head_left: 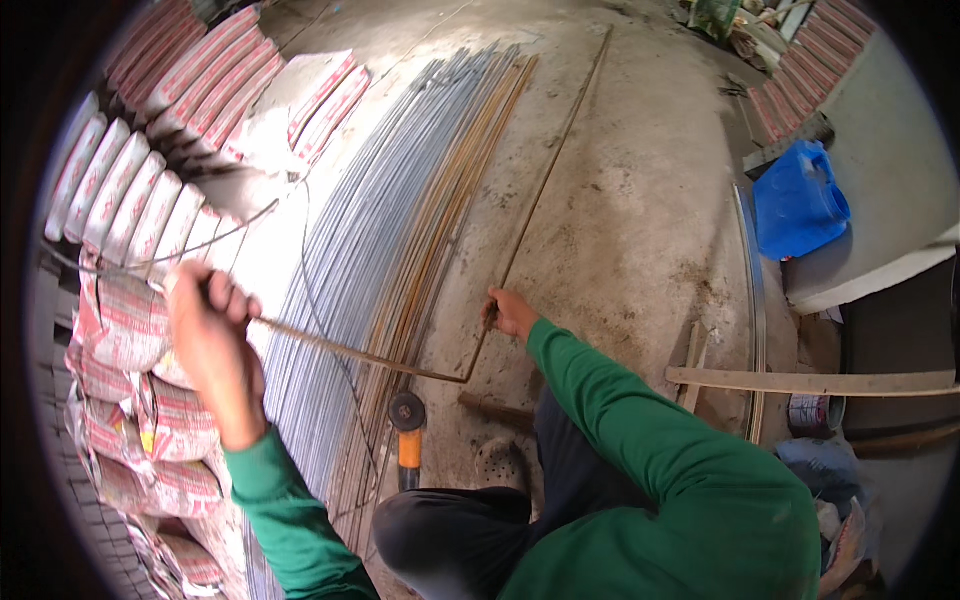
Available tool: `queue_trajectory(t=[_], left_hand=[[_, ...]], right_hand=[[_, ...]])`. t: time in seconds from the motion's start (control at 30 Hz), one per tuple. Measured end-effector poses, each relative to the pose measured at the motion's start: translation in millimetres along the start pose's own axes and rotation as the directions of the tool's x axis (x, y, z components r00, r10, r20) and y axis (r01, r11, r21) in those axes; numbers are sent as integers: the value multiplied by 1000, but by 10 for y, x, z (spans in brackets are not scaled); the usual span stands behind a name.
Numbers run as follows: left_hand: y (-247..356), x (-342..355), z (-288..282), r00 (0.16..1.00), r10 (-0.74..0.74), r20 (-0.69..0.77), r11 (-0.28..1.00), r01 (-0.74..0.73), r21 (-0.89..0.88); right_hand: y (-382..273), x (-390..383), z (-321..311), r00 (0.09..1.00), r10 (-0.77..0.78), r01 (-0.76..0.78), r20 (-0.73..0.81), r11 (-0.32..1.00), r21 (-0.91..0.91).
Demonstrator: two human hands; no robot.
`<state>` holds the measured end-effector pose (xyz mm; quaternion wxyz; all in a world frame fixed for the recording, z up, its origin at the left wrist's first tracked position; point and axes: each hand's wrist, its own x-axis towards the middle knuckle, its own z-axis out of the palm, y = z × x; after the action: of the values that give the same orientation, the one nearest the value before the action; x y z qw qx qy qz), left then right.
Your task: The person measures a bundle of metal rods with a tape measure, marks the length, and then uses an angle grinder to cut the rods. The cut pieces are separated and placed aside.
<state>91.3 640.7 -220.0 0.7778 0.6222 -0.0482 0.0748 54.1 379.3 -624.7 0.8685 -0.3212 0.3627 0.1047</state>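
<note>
A long, thin rusty steel rod (372,357) is bent at a sharp corner low in the middle of the head view. Its short leg runs up to the left into my left hand (218,345), whose fingers are closed around its end. On the long leg, a little above the bend, my right hand (513,313) is closed too. From there the rod stretches far ahead along the concrete floor. Just left of the bend and nearer to me is an angle grinder (408,435) with a dark disc and an orange-yellow body.
Left of the rod lies a broad bundle of grey and rusty steel rods (385,200), crossed by a dark cord (306,255). Stacked bags (125,200) line the left side. At right are a blue jerrycan (800,205) and a wooden strip (810,381). A wood block (497,411) lies near my shoe (500,465).
</note>
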Motion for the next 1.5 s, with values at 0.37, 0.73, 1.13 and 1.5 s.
queue_trajectory(t=[0.37, 0.73, 1.13, 1.5], left_hand=[[-1450, 988, 1935, 877, -296, 379, 954, 249, 169], [-1247, 470, 1637, 930, -102, 354, 847, 267, -459], [316, -336, -194, 700, 655, 285, 573, -216, -790], [226, -5, 568, 808, 587, -52, 732, -557, -392]], right_hand=[[-11, -692, -774, 975, -139, 164, -175, 977, 134], [-427, -1295, -1416, 867, -157, 254, -473, 956, 147], [-574, -1580, -1342, 900, -259, 343, -352, 917, 202], [-759, -1705, -1903, 707, -373, 144, -601, 908, -394]])
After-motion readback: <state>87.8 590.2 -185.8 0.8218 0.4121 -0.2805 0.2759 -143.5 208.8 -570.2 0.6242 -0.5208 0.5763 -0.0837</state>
